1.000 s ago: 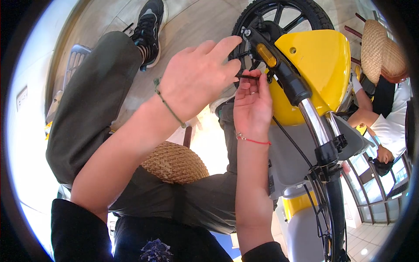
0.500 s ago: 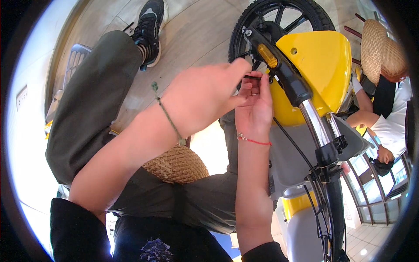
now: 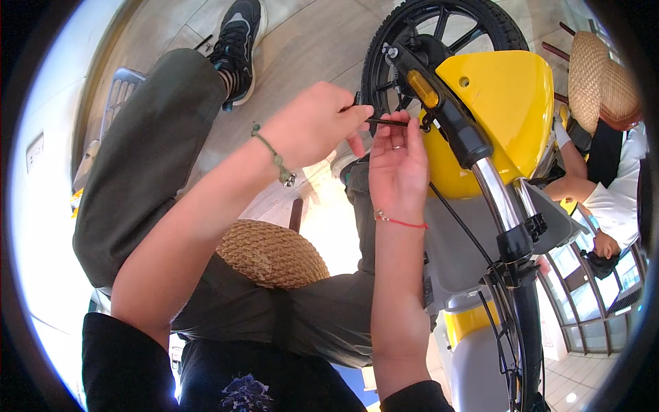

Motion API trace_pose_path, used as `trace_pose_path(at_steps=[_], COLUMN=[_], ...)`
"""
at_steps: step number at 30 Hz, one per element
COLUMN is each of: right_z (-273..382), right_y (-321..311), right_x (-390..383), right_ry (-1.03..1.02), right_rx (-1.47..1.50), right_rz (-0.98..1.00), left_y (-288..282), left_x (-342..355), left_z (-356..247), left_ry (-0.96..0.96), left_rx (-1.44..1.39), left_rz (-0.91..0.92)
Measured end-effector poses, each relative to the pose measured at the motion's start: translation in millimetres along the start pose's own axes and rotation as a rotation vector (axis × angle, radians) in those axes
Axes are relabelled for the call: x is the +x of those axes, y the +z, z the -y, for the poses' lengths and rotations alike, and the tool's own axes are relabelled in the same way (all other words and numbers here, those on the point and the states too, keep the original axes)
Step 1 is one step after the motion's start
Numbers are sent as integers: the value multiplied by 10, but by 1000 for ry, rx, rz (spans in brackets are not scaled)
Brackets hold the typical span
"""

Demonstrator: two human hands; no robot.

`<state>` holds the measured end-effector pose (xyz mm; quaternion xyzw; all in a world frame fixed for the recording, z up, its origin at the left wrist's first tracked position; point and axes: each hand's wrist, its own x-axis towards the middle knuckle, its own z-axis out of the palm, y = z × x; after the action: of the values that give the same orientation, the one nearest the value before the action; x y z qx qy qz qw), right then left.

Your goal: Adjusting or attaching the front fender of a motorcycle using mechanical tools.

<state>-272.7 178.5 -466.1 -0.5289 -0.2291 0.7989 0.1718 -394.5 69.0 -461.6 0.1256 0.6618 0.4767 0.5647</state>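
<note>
My left hand [image 3: 322, 120], with a green cord bracelet, pinches a thin black tool [image 3: 386, 122] left of the fork, its other fingers curled. My right hand [image 3: 398, 161], palm up with a red bracelet, has its fingertips closed around the tool’s other part, beside the black front fork [image 3: 445, 117]. The fork has an amber reflector [image 3: 421, 87], chrome tubes and black cables below. It stands beside a yellow fender panel [image 3: 508, 96] and the black front wheel [image 3: 480, 31]. The exact point where the tool meets the bike is partly hidden by my fingers.
My legs [image 3: 141, 151] frame a woven seat [image 3: 271, 250]. A grey plastic object [image 3: 123, 89] is by the left wall; a small dark object [image 3: 204, 41] lies on the floor [image 3: 302, 41]. At right are woven chairs [image 3: 583, 82] and a co-worker [image 3: 611, 199] in white. Grey bodywork [image 3: 453, 247] extends below.
My left hand has turned and shifted: it came down over my right fingers, then drew back left, now pinching the black tool. My right hand stays nearly in place.
</note>
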Motion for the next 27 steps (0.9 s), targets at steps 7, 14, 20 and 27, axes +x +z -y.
trace_pose_path(at_steps=[7, 14, 20, 27], right_z=[1, 25, 46, 77], right_y=[115, 47, 109, 87], right_x=[-57, -21, -31, -29], right_ry=[51, 57, 96, 98], right_rx=[50, 115, 145, 125], right_rz=[30, 77, 48, 19], left_y=[36, 27, -15, -36], left_x=[-35, -192, -92, -44], left_z=[-37, -175, -40, -32], left_ry=[24, 458, 652, 640], left_rx=[196, 821, 978, 970], left_rz=[-56, -248, -363, -300])
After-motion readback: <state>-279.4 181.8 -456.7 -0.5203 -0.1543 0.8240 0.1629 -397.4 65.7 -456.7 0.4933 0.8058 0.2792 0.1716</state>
